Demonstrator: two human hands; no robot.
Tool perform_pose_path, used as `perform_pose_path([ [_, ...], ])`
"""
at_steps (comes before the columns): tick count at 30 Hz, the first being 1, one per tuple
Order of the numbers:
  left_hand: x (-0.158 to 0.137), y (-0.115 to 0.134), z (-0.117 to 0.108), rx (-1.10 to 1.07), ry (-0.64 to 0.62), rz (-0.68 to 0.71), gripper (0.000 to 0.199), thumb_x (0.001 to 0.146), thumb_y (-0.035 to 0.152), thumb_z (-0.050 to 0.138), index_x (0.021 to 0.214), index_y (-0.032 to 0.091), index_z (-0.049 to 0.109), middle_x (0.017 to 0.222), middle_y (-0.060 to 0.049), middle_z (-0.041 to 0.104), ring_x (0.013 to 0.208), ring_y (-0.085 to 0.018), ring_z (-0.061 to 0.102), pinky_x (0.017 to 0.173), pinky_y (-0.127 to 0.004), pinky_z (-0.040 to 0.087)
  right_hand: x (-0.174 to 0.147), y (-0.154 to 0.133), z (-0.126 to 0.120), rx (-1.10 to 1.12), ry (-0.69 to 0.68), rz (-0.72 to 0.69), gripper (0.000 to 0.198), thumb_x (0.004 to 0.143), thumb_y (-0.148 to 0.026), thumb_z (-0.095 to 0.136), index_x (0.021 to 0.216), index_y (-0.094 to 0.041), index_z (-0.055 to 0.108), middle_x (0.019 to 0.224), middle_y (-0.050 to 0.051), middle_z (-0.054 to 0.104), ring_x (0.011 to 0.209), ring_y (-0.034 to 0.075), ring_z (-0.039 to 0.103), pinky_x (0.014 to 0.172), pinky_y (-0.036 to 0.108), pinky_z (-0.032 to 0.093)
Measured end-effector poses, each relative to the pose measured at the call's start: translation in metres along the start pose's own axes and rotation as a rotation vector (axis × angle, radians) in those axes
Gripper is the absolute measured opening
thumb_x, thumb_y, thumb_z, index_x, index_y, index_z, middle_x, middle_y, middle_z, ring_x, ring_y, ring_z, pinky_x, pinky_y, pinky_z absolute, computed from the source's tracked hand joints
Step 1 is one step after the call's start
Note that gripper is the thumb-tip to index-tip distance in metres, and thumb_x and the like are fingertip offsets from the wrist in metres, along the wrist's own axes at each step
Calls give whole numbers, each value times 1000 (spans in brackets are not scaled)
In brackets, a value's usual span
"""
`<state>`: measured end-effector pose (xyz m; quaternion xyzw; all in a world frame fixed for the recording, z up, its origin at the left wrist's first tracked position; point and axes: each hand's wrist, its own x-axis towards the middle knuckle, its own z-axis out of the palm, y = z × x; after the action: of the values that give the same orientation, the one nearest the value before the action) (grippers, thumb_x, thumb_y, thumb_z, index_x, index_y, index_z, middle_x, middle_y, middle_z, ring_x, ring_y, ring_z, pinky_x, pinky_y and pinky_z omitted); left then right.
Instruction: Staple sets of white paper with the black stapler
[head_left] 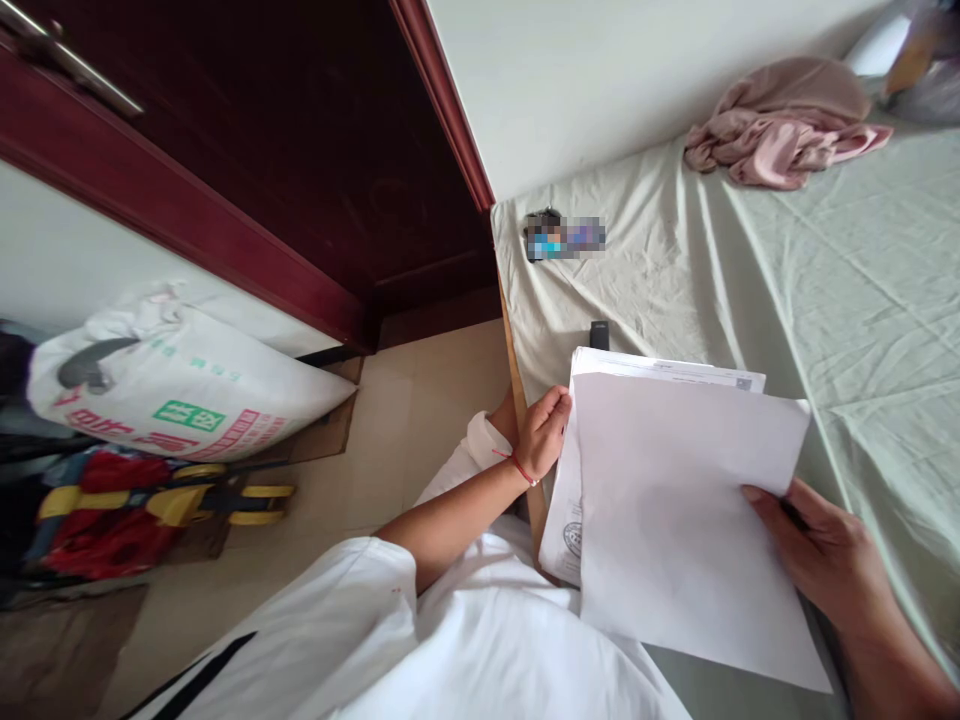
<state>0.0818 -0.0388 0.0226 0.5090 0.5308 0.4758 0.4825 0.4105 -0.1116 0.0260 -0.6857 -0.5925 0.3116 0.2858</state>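
Observation:
A stack of papers (559, 530) with printing and a round stamp is held over the edge of the cloth-covered bed or table. My left hand (544, 432), with a red string at its wrist, is closed on the stack's left edge. Over the stack lies a blank white sheet (690, 500), tilted to the right. On that sheet's right edge my right hand (817, 540) is closed, thumb on top and fingers underneath. Printed lines and a small square code show along the stack's top edge.
A small black object (599, 335) lies just beyond the papers on the pale cloth (885, 300). Farther off are a blurred-out item (564, 238) and a crumpled pink cloth (787, 125). Left on the floor stand a white sack (187, 380) and a red and yellow item (127, 510), near a dark door (247, 120).

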Motion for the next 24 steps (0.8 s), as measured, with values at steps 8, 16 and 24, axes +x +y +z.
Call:
perform_pose_path([
  [8,1,-1,0,110,17,85,48,102,64,45,83,21,49,71,4,37,68,-13,35,68,-30,33,1,2,1,-5,-3,-46,38,85,-61,63,90,-26,78,73,0,72,63,19,63,57,26,51],
  [16,3,0,1,209,5,120,54,99,71,42,80,21,45,69,4,36,65,-12,36,65,-28,33,-2,-11,1,21,33,-36,36,86,-60,63,83,-25,73,71,0,67,62,17,57,57,26,47],
  [24,2,4,1,293,29,94,55,100,73,38,80,22,45,64,5,36,61,-12,37,61,-29,30,2,-11,1,-20,247,-3,34,86,-56,64,84,-23,70,64,0,63,59,14,55,57,25,43],
])
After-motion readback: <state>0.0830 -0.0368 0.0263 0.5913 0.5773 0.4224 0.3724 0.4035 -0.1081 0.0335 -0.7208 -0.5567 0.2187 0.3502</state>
